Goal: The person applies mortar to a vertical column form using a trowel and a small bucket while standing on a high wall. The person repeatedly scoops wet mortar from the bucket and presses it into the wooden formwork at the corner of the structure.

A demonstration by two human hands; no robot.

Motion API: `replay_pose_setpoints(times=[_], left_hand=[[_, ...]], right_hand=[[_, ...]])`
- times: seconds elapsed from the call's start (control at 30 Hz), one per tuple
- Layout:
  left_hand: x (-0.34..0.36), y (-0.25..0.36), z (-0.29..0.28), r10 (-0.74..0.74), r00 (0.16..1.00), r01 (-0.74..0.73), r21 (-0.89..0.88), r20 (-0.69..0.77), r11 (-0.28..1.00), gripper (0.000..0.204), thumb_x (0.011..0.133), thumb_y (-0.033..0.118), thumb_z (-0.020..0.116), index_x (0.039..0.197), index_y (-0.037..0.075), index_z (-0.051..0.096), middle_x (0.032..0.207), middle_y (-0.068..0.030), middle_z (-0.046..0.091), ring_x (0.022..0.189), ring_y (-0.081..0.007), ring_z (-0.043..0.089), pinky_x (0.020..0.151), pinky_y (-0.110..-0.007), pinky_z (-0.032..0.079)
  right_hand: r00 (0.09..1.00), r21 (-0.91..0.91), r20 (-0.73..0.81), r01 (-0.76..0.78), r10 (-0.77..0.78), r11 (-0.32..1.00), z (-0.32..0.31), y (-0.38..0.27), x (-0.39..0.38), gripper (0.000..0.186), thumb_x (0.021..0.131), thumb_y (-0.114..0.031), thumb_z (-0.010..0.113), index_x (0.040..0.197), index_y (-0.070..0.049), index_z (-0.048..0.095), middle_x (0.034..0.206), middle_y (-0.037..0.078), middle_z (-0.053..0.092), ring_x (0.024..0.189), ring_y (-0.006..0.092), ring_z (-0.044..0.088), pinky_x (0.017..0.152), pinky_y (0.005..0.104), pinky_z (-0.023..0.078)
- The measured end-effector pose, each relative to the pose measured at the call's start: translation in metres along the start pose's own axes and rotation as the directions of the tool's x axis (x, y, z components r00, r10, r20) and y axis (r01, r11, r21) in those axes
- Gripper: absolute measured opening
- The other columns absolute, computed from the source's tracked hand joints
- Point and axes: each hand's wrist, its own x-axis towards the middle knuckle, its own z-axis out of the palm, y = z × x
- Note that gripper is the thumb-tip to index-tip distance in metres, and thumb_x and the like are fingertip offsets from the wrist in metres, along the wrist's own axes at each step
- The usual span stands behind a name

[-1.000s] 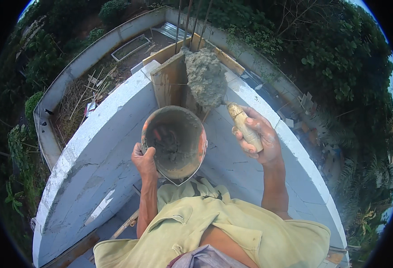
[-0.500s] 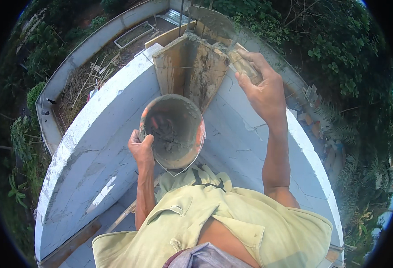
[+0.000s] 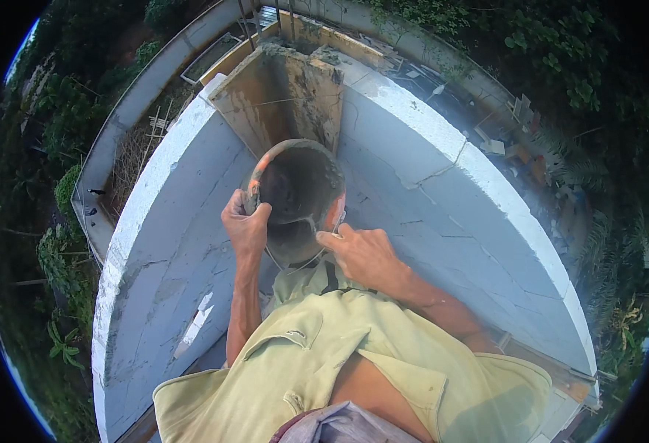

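Observation:
Mortar cakes the wall and rim of a round bucket [image 3: 254, 177] with orange showing through, tilted in front of my body. My left hand [image 3: 245, 223] grips its left rim, thumb over the edge. At the lower right rim, my right hand [image 3: 369, 255] is closed round the handle of a trowel [image 3: 291, 230]. Its blade dips into the bucket, mostly lost in shadow, and the handle is almost hidden by my fingers. How much mortar lies inside is too dark to tell. Just beyond the bucket stands wooden formwork [image 3: 313, 100] with wet mortar at its top.
Pale block walls [image 3: 443, 184] run back on both sides and meet at the formwork. Steel bars [image 3: 245, 22] rise behind it. Far below lie a boundary wall [image 3: 107, 166], scattered debris [image 3: 520, 151] and dense greenery. A wooden board [image 3: 546, 369] sits low at the right.
My right hand has brought the trowel down from the formwork top into the bucket. My left hand still holds the bucket, which tilts more toward me. The view has shifted right.

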Motion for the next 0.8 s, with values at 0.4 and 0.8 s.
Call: replay_pose_setpoints(times=[0.4,0.8], left_hand=[[-0.018,0.001,0.017,0.05,0.998,-0.046,0.083,-0.042,0.995,0.033,0.075,-0.006,0.064,0.069,0.012,0.037,0.069,0.0096,0.035,0.063,-0.0017,0.029,0.055,-0.024,0.023],[0.003,0.006,-0.019,0.037,0.991,-0.046,0.067,0.132,0.997,0.027,0.074,-0.005,0.064,0.07,0.011,0.042,0.069,0.0096,0.036,0.062,-0.0012,0.03,0.053,-0.024,0.024]], right_hand=[[0.985,0.214,-0.144,-0.058,0.09,0.975,-0.031,0.015,-0.002,0.036,0.088,-0.012,0.066,0.124,-0.007,0.062,0.085,0.019,0.069,0.067,0.0415,0.068,0.058,0.0521,0.053],[0.95,-0.051,-0.306,0.053,-0.066,0.997,-0.011,0.002,0.012,0.039,0.085,-0.009,0.068,0.124,-0.009,0.064,0.088,0.008,0.061,0.073,0.024,0.073,0.054,0.0341,0.058]])
